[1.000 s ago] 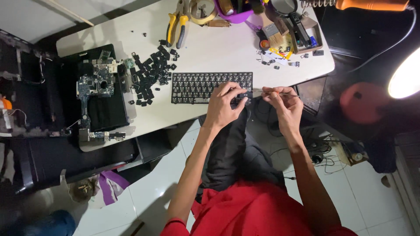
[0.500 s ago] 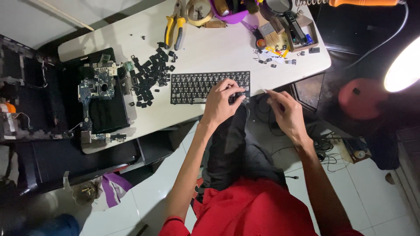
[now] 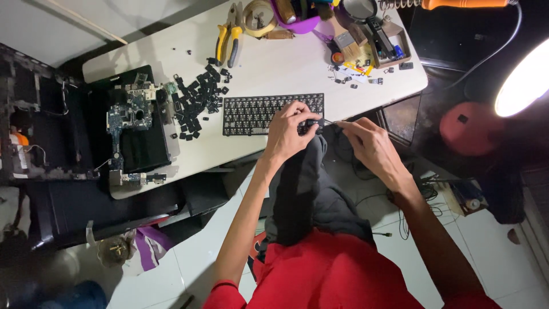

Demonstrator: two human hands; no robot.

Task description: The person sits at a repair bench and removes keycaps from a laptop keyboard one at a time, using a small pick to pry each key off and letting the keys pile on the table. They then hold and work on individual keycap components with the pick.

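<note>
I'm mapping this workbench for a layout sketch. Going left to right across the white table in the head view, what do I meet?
Opened laptop base with circuit board → pile of loose black keycaps → stripped keyboard → left hand on the keyboard's right end → right hand, holding a thin tool.

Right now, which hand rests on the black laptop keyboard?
The left hand, fingers on the keyboard's right end; the right hand is off the table edge.
</note>
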